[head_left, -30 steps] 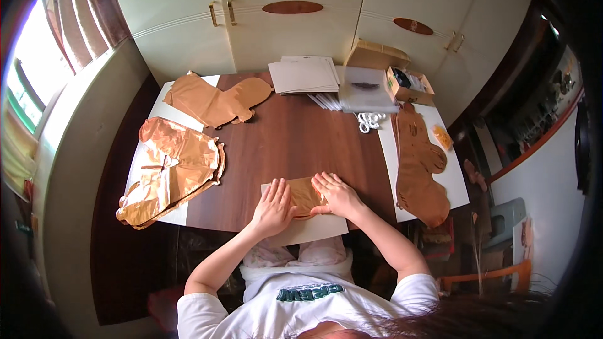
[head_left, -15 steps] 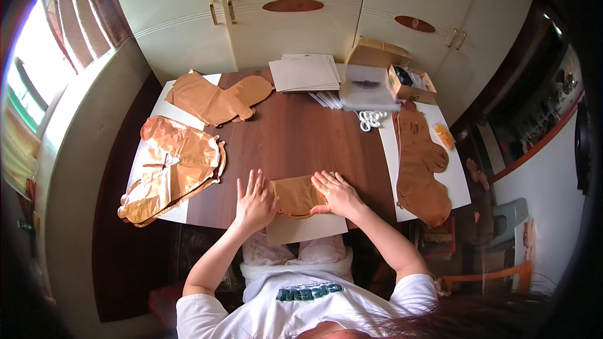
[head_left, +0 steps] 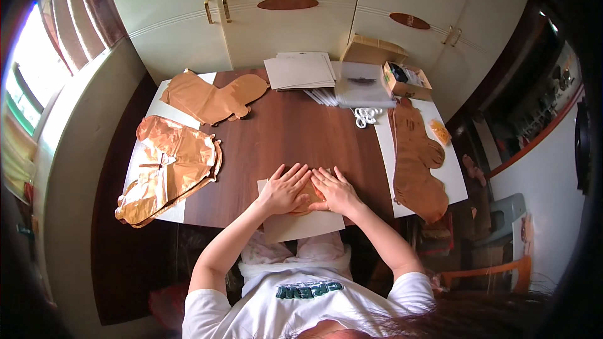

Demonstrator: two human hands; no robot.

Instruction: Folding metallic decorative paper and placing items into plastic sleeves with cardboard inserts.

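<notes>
A folded copper-coloured foil balloon (head_left: 308, 198) lies on a white card (head_left: 301, 228) at the table's near edge, above my lap. My left hand (head_left: 282, 190) is laid flat on it with fingers stretched out. My right hand (head_left: 336, 191) rests beside it, fingers spread over the foil's right part, and the fingertips of both hands nearly meet. Most of the folded foil is hidden beneath my hands. The card sticks out toward me and hangs past the table edge.
Flat foil balloons lie at left (head_left: 173, 163), back left (head_left: 213, 96) and right (head_left: 416, 169). At the back are white cards (head_left: 300, 70), clear plastic bags (head_left: 365, 91), a white cord (head_left: 366, 117) and a small open box (head_left: 408, 83). An orange packet (head_left: 440, 132) sits at right.
My left hand has moved right, from the foil's left edge onto its middle, close to my right hand. My right hand stays nearly in place.
</notes>
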